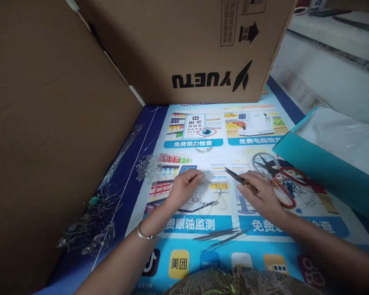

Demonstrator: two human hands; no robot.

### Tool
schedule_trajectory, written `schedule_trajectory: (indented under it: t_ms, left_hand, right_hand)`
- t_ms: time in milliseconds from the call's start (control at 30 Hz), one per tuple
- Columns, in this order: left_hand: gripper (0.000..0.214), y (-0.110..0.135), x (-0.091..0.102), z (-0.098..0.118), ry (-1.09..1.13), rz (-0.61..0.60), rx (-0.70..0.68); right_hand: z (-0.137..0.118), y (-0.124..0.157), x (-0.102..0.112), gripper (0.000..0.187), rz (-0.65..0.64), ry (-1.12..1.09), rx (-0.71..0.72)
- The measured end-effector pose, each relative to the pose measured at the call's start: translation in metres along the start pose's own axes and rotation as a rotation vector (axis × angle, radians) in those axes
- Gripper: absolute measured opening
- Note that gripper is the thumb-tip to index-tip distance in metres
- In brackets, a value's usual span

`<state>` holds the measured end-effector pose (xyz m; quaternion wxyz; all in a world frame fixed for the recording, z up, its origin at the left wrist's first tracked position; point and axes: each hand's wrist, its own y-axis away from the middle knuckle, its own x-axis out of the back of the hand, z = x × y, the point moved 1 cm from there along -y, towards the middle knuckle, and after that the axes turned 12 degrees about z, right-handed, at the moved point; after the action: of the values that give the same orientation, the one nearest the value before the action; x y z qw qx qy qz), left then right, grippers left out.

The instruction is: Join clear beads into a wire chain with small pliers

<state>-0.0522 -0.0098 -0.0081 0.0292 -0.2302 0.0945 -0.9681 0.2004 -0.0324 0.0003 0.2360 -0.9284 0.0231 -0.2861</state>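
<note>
My left hand (187,186) is closed in a pinch near the middle of the printed sheet. From its fingertips hangs a strand of clear beads on thin wire (217,201), which trails down over the sheet. My right hand (262,196) is wrapped round a pair of pliers (237,176), their dark jaws pointing up and left toward the left fingertips, a short gap apart. A pile of loose clear beads (149,167) lies left of my left hand. Just beyond the hands rests a short curved row of clear beads (204,150).
Red-handled scissors (284,184) lie beside a wire tangle (295,194) on the right. A teal box (332,164) stands farther right. Cardboard walls (203,49) rise behind and left. Beaded wire pieces (89,231) lie at left, thin dark wires (221,235) in front.
</note>
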Motion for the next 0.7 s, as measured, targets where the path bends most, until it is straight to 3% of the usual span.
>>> schedule_trajectory:
  t_ms: [233,400,567,700]
  left_hand:
    - [0.019,-0.009,0.006,-0.009,0.247,0.212,0.135]
    - [0.020,-0.014,0.009,-0.016,0.389,0.367,0.165]
    - [0.020,-0.017,0.010,-0.021,0.450,0.364,0.182]
    - [0.021,-0.018,0.007,-0.025,0.437,0.353,0.206]
  right_hand:
    - [-0.011,0.006,0.000,0.028,-0.204,0.055,0.177]
    - [-0.030,0.008,-0.004,0.028,-0.439,0.230,0.305]
    - [-0.058,0.006,-0.014,0.028,-0.633,0.399,0.332]
    - [-0.076,0.001,-0.027,0.026,-0.708,0.528,0.333]
